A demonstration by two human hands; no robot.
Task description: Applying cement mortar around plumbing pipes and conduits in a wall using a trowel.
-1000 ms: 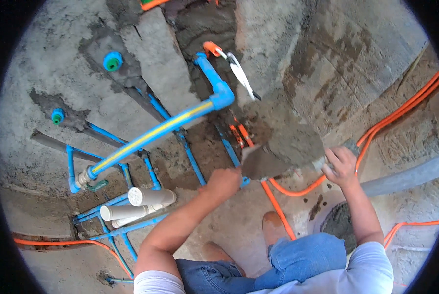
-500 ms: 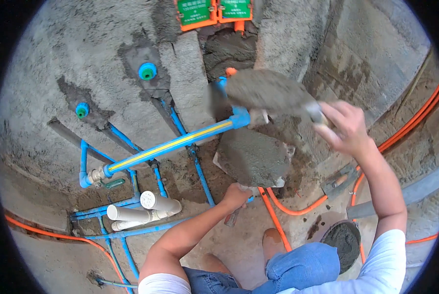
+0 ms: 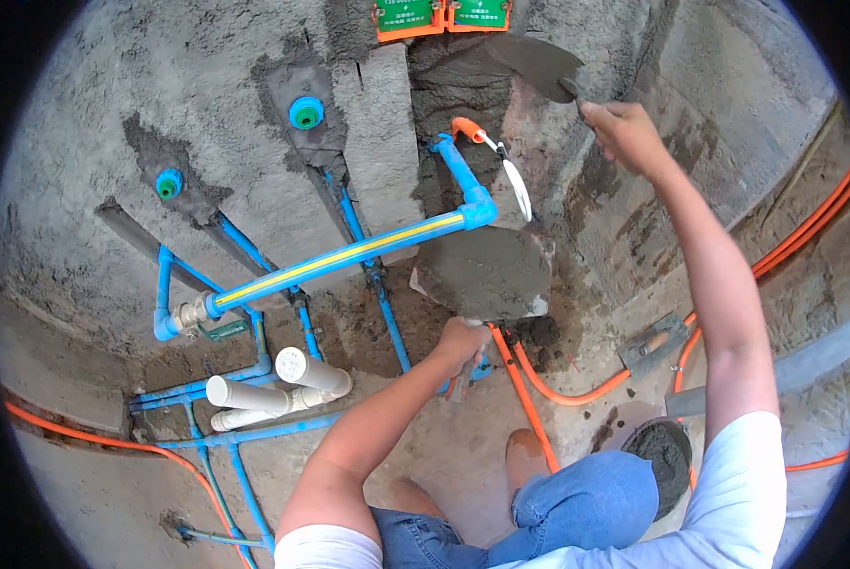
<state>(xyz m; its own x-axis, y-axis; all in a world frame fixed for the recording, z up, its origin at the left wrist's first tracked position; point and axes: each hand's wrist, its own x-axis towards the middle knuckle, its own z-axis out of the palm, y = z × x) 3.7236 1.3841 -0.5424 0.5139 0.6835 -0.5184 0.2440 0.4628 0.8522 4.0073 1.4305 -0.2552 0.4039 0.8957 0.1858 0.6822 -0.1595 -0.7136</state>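
Note:
My right hand (image 3: 626, 137) is closed round the handle of a trowel (image 3: 543, 68). Its mortar-smeared blade lies against the wall at the upper right end of a patch of wet mortar (image 3: 455, 83), just below two green cover plates (image 3: 408, 13) with orange rims. My left hand (image 3: 463, 343) grips the near edge of a mortar board (image 3: 486, 270) loaded with grey mortar; how the fingers sit underneath is hidden. A short tool-like piece (image 3: 459, 387) juts out below that hand. Beneath the mortar patch, an orange conduit end (image 3: 467, 129) with a looped white cable (image 3: 517, 187) sticks out.
A blue pipe with a yellow stripe (image 3: 339, 258) crosses in front of the wall, left of the board. Two capped white pipes (image 3: 306, 370) rise from the floor. Orange conduits (image 3: 524, 398), another trowel (image 3: 654, 343) and a mortar bucket (image 3: 660, 465) are to the right.
My right hand has moved the trowel up from above the board to the wall mortar, uncovering the conduit end and white cable. The view has shifted slightly; my left hand still grips the board.

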